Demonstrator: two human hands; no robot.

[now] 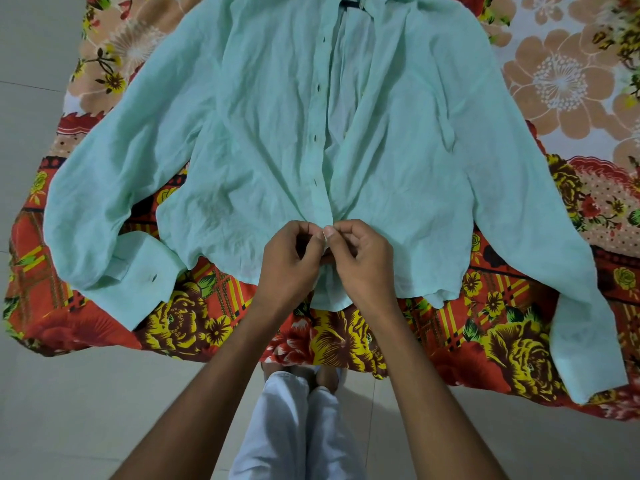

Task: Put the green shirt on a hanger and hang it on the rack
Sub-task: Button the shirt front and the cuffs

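Pinching the green shirt [263,133] placket at the hem, on the bed [554,81].
Left hand [291,261] and right hand [360,261] meet, fingers [329,233] curled (2 equally near); shirt's long axis runs straight away.

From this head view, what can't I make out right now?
- Hanger: only a dark bit shows at the collar; the top edge cuts off the rest.
- Rack: not in view.
- Button at the green shirt hem: hidden by the fingers of the left hand and right hand, so fastened or not is unclear.
- Right cuff: its far side is hidden where it hangs over the bedsheet edge.
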